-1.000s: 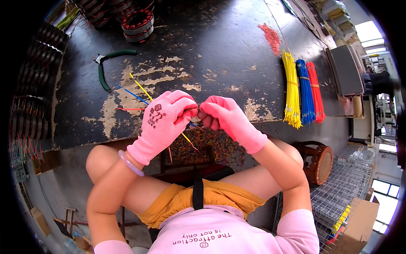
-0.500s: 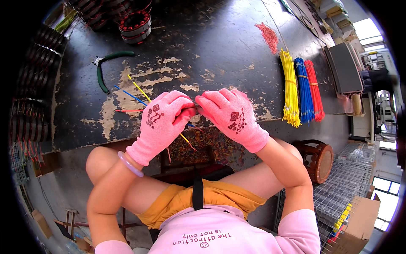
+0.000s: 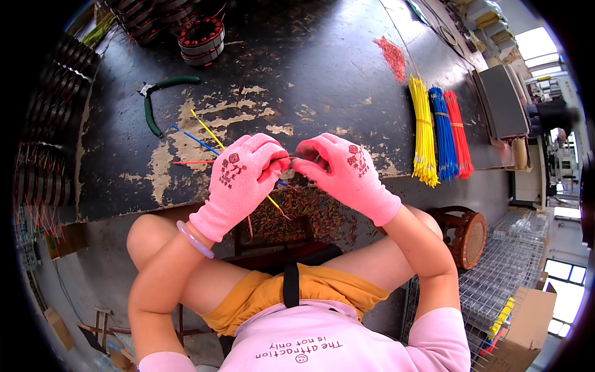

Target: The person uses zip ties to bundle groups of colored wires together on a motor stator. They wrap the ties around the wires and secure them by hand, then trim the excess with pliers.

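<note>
The black table (image 3: 310,74) has pale worn patches (image 3: 158,170). At its near edge, the left hand (image 3: 238,177) squeezes coloured wires (image 3: 207,129); the right hand (image 3: 344,177) has curled fingers, maybe pinching, I can't tell. Colourful scraps (image 3: 325,214) lie below it; a brown stool (image 3: 475,240) stands near its right corner.

on your worktop (image 3: 322,80): green-handled pliers (image 3: 149,105) with handles spread, a ring-shaped coil core (image 3: 203,54) toward the far left, a heap of tiny red bits (image 3: 392,57) toward the far right. grey panel (image 3: 499,102) by the right end. lower, to your right: brown stool (image 3: 475,240), metal wire mesh (image 3: 477,288) just beside it, cardboard box (image 3: 528,325) near the mesh.
</note>
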Demonstrator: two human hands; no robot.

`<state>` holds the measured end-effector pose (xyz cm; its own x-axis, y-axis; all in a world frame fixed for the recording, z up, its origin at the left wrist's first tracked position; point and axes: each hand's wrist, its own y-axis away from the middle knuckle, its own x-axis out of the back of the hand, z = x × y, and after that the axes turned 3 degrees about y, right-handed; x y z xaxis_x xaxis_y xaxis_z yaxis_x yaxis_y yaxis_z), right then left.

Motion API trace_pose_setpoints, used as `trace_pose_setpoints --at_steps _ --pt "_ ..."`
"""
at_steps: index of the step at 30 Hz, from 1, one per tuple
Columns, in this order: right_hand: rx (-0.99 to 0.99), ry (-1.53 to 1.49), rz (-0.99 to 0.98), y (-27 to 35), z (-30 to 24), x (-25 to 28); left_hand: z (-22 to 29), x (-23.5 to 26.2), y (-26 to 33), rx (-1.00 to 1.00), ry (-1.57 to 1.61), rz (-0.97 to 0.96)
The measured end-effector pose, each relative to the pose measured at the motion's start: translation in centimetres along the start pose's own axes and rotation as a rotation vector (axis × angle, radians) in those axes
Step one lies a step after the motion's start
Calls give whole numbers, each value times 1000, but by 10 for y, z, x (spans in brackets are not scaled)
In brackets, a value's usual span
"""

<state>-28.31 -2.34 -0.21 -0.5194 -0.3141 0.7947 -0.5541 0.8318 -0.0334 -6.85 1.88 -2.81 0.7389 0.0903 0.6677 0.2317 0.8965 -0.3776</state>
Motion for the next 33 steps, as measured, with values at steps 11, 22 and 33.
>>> trace_pose_setpoints --at_steps 11,22,33 --pt "-315 -439 -281 1 4 5 -1 -2 0 -27 -16 19" --pt "-305 -678 -213 -8 10 -14 1 0 -2 -40 -12 2" --pt "420 501 264 -2 7 -13 2 -3 0 14 -18 2"
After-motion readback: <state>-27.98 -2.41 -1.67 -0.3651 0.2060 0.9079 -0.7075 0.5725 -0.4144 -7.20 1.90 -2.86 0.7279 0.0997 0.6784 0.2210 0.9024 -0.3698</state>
